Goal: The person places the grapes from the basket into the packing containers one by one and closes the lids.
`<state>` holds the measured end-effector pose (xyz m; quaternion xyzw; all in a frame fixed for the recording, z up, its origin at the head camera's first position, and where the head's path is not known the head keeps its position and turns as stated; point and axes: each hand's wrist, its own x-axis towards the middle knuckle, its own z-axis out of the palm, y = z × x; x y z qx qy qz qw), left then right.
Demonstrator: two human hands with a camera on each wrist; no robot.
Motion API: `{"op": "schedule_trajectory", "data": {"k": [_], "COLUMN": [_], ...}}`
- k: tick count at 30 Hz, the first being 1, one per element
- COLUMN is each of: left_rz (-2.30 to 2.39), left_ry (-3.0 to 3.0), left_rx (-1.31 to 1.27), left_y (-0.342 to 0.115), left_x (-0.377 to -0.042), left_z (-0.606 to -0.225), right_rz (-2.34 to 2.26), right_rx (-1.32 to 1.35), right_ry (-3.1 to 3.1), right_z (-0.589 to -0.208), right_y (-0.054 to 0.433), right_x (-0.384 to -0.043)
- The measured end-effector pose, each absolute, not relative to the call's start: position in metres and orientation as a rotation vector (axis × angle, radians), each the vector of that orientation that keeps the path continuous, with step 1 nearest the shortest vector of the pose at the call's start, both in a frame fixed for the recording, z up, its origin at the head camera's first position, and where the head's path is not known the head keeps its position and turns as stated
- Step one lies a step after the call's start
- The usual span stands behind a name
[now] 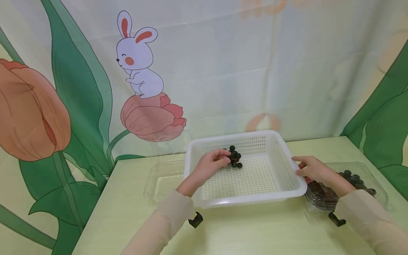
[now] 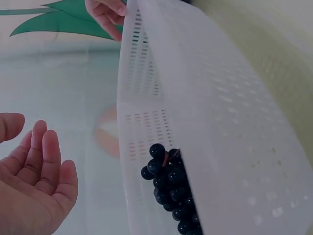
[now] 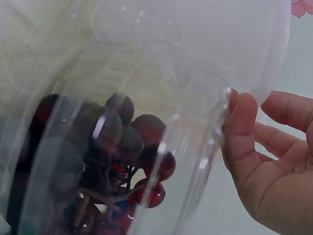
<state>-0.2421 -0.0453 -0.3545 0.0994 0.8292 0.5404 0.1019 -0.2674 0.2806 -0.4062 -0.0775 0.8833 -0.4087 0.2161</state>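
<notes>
A white perforated plastic basket [image 1: 239,202] stands on the table, tilted in the left wrist view. A bunch of black grapes [image 1: 234,156] lies inside it, also visible in the left wrist view [image 2: 171,191]. My left hand [image 1: 211,164] reaches over the basket beside the grapes. In the left wrist view its fingers are loosely bent, apart from the bunch, with nothing in them. My right hand [image 1: 310,168] pinches the basket's right rim between thumb and fingers. Close under that hand, dark red grapes [image 3: 127,142] sit in a clear plastic box [image 1: 313,202].
More dark grapes [image 1: 353,179] lie in clear plastic packaging [image 1: 379,184] at the right. Another clear plastic container [image 1: 151,182] stands left of the basket. Black camera mounts [image 1: 196,220] hang under both wrists. A printed curtain [image 1: 216,71] hangs behind the table [image 1: 255,230].
</notes>
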Motion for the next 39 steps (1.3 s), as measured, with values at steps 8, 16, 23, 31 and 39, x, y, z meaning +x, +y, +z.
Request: {"op": "schedule_trajectory", "data": {"k": [8, 16, 23, 31, 39], "left_rz": [1.616, 1.672, 1.781, 1.838, 1.919], "left_ry": [2.514, 2.531, 2.521, 2.502, 2.423], "left_rx": [0.260, 0.187, 0.102, -0.009, -0.067], "left_y": [-0.046, -0.049, -0.053, -0.056, -0.059], "left_x": [-0.261, -0.280, -0.294, -0.308, -0.317], "left_z": [-0.350, -0.348, -0.350, -0.356, -0.368], "right_rz": [-1.141, -1.155, -1.149, -1.149, -1.155], "right_rx": [-0.212, -0.219, -0.216, -0.200, -0.208], "right_ry": [2.451, 2.458, 2.465, 2.458, 2.471], "right_z": [-0.407, -0.408, -0.407, -0.409, -0.409], "right_y": [0.282, 0.284, 0.283, 0.283, 0.283], "right_x": [-0.267, -0.268, -0.268, -0.267, -0.268]}}
